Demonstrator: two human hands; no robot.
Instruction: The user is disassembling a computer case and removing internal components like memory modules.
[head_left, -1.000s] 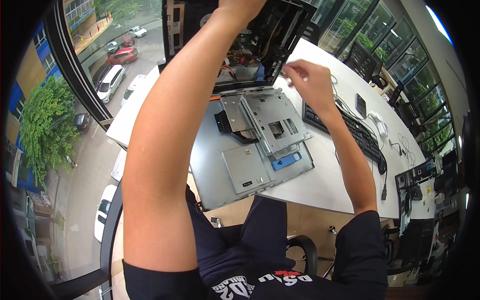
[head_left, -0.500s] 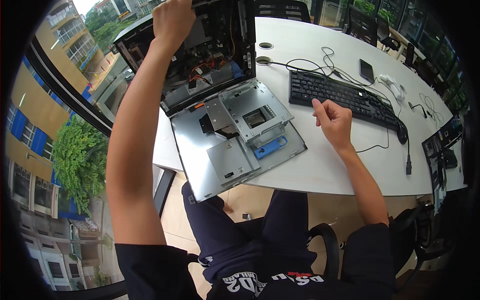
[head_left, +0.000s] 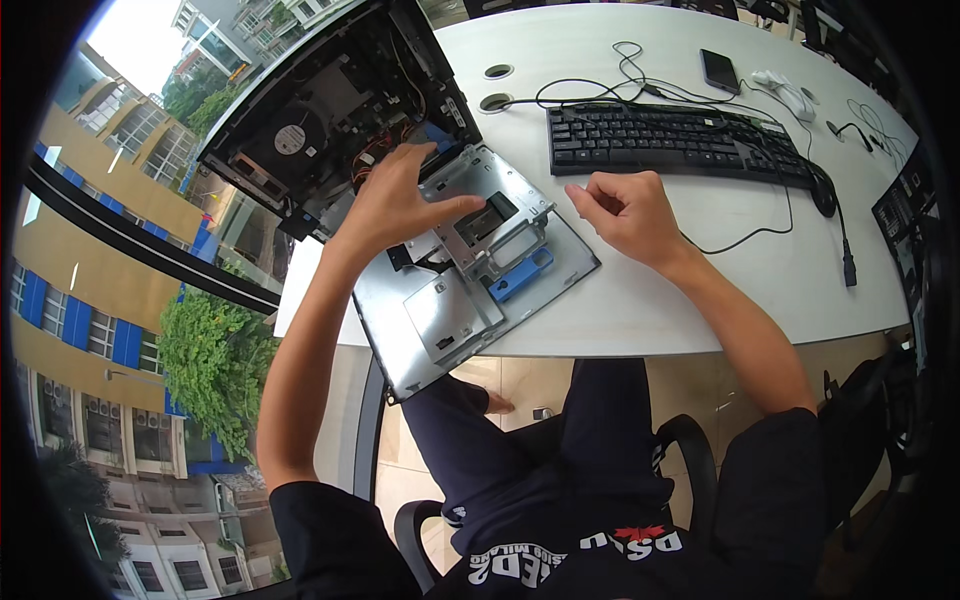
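Observation:
A desktop computer case (head_left: 290,175) stands opened at the left, its inside with a round fan and coloured cables (head_left: 372,158) showing. Its silver metal side panel (head_left: 385,340) lies at the near side, reaching past the table's front edge. On that panel sits a metal drive bracket (head_left: 510,175) with a blue plastic latch (head_left: 522,275). My left hand (head_left: 395,205) is open over the bracket, thumb and fingers apart, fingertips near the cables. To the right of the bracket, my right hand (head_left: 632,215) is curled closed above the table; whether anything small is inside cannot be seen.
A black keyboard (head_left: 680,140) lies beyond my right hand, with black cables (head_left: 600,95) around it. Farther back are a phone (head_left: 719,71) and a white cabled item (head_left: 785,95). A power plug (head_left: 849,268) lies at the right. A window borders the left side.
My left hand has come down from the top edge of the case to the bracket and opened. My right hand stays curled. The whole view has shifted, showing more of the case's inside.

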